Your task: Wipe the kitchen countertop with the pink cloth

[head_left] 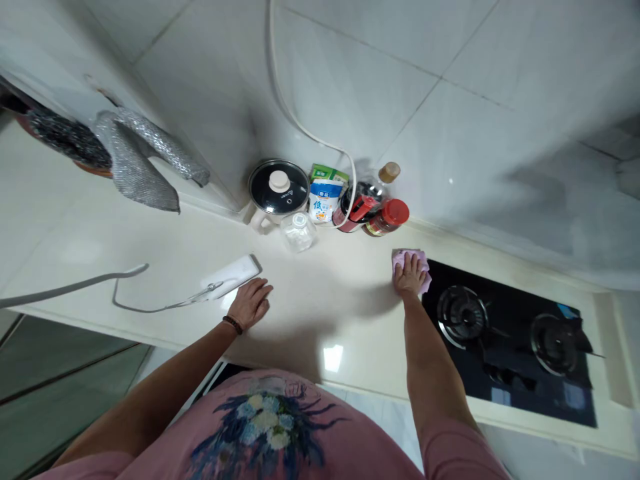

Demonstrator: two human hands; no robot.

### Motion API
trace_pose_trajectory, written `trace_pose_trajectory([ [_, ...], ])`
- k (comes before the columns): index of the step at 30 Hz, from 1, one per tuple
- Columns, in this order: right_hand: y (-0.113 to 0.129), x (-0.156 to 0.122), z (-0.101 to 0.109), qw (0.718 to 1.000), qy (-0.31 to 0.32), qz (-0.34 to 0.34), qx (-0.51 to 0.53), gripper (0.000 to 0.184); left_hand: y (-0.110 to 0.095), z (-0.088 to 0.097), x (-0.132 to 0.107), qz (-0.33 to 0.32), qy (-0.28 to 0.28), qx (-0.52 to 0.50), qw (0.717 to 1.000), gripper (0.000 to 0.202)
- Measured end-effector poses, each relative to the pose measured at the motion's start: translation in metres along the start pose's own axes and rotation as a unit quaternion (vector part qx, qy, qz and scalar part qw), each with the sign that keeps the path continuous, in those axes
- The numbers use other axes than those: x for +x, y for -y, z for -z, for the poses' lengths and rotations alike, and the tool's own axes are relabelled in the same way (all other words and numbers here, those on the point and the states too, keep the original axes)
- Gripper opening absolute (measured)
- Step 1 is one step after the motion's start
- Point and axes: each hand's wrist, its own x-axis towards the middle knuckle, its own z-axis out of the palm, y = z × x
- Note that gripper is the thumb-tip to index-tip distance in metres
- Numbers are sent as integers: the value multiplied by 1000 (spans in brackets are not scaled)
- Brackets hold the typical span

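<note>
A pink cloth (425,285) lies against the countertop beside the stove's left edge. My right hand (411,272) has hold of it from above, palm down and fingers spread over the fabric. Well to the left, my left hand (250,303) rests open on the counter, its fingers loosely bent and nothing in it. Just beyond those fingers is a white power strip (235,272) with a cord running off to the left. The cream countertop (330,293) stretches between my two hands.
Along the wall stand an electric pot (277,193) with a glass lid, a clear jar (299,233), a blue-white packet (323,200) and a red-lidded jar (387,219). A black gas stove (510,340) is at right. A white cable (285,107) hangs down the wall.
</note>
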Motion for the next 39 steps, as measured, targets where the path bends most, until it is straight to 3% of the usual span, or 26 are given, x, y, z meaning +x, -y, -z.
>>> trace_pose_trajectory([
  [6, -26, -109, -8, 999, -44, -10, -1, 70, 2, 1, 2, -15, -6, 4, 1000, 41],
  [13, -32, -245, -13, 995, -23, -100, 12, 73, -1, 1, 5, -12, -7, -9, 1000, 39],
  [16, -23, -294, -12, 986, -14, -165, 19, 73, -3, 2, 6, -9, -5, -20, 1000, 40],
  [19, 7, -325, -10, 974, -8, -226, 24, 72, -4, 2, 6, -6, -7, -27, 1000, 40],
  [22, 59, -340, -10, 978, -7, -206, 40, 71, -5, 1, 6, -2, -10, -34, 999, 41],
  [27, 161, -346, -15, 996, 52, -17, 73, 69, -6, 1, 5, 6, -5, -59, 998, 45],
  [30, 194, -340, -14, 990, 111, 56, 74, 67, -6, 1, 5, 8, -5, -67, 998, 47],
  [32, 195, -334, -13, 985, 119, 95, 86, 66, -5, 2, 5, 6, -5, -63, 998, 47],
  [35, 165, -324, -9, 983, 104, 118, 93, 65, -5, 3, 5, 2, -3, -44, 999, 43],
  [39, 86, -313, -3, 997, 55, -7, 60, 65, -5, 4, 5, -1, -5, -29, 1000, 41],
])
